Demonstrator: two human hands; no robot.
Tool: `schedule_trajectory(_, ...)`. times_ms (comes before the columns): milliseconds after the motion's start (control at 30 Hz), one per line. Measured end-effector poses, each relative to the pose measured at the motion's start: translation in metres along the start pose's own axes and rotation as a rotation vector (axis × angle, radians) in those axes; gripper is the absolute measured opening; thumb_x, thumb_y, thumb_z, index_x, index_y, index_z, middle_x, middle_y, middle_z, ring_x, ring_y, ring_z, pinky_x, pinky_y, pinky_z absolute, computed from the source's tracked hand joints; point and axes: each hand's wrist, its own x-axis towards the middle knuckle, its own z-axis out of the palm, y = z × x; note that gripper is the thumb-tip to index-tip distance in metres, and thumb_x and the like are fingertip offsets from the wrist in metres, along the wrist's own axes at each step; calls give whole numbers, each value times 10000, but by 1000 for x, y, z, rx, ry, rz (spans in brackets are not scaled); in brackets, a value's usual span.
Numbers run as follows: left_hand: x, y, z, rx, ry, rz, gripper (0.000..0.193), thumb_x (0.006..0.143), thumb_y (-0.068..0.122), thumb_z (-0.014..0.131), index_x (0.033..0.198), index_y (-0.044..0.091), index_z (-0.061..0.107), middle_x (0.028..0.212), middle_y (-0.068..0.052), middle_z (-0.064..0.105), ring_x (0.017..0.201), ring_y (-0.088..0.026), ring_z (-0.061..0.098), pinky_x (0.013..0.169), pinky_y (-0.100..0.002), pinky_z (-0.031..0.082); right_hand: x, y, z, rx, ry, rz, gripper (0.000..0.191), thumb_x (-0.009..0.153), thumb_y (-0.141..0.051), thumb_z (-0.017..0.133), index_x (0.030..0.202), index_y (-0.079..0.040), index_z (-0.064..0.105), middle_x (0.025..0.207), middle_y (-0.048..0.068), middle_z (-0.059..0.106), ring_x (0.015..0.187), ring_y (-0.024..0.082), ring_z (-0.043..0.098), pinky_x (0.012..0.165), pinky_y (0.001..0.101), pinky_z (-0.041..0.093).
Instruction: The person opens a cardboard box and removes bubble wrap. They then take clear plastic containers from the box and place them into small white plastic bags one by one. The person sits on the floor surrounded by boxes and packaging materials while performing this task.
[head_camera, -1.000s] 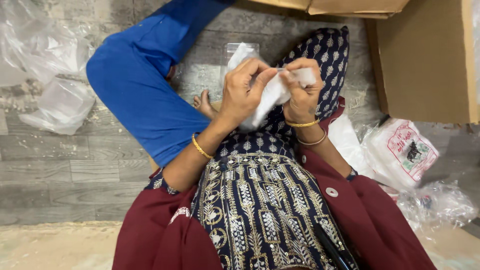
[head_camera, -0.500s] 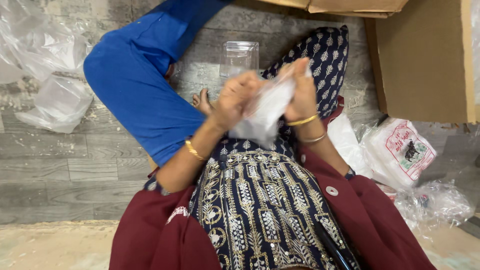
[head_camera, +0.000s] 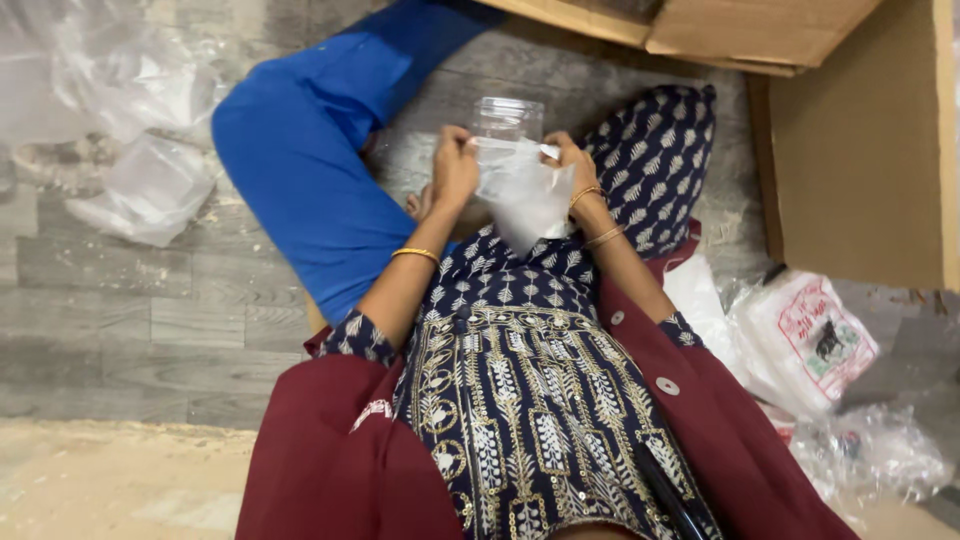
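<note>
In the head view I sit on the floor with a blue trouser leg bent to the left. My left hand (head_camera: 455, 170) and my right hand (head_camera: 573, 160) each pinch a top edge of a thin clear plastic bag (head_camera: 522, 195), which hangs stretched between them above my patterned dress. A clear plastic jar (head_camera: 507, 117) stands on the floor just beyond the bag, between my two hands.
Cardboard boxes (head_camera: 850, 150) stand at the top and right. White printed packets (head_camera: 805, 340) and crumpled clear plastic (head_camera: 870, 450) lie at my right. More clear plastic bags (head_camera: 130, 130) lie on the grey plank floor at the left.
My hands were close together, crumpling the white bag near my chest. They have moved forward and apart, and the bag now hangs spread between them by the jar.
</note>
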Motion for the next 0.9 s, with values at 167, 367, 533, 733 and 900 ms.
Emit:
schedule_trajectory(167, -4, 36, -16, -142, -17, 85, 61, 958, 78, 656, 1001, 48, 625, 927, -94, 662, 840, -192, 630, 741, -350, 530, -12, -18, -29, 212, -8, -31, 138, 925, -133, 691, 1036, -59, 656, 832, 62, 673, 712, 128, 611, 637, 306, 475)
schedule_trajectory(367, -48, 167, -34, -760, -351, -170, 83, 1040, 117, 620, 1072, 47, 591, 906, -5, 616, 710, -62, 493, 613, -219, 413, -57, -87, -148, 747, 3, -120, 120, 957, -108, 681, 1063, -52, 673, 879, 68, 679, 753, 130, 611, 655, 305, 467)
schedule_trajectory(533, -26, 215, -38, -986, -336, -13, 389, 1000, 158, 649, 1341, 89, 473, 1050, 50, 533, 899, -7, 522, 742, -176, 483, -66, -72, -172, 668, -1, -104, 110, 984, -87, 674, 1085, -47, 687, 919, 73, 683, 787, 131, 611, 670, 304, 460)
schedule_trajectory(733, -14, 194, -51, -730, -966, -243, 390, 1082, 338, 548, 1228, 31, 738, 849, -21, 674, 667, -68, 550, 544, -249, 412, -68, -31, -152, 428, 54, -144, 107, 1016, -62, 664, 1112, -40, 705, 967, 80, 689, 827, 133, 611, 688, 303, 451)
schedule_trajectory(900, -15, 191, -67, -538, -1121, 127, 303, 1029, 299, 659, 1083, 31, 789, 892, -49, 771, 739, -123, 676, 648, -305, 556, -47, -72, -151, 104, 78, -91, 147, 1013, -48, 695, 1157, -38, 666, 996, 82, 635, 889, 148, 572, 775, 299, 442)
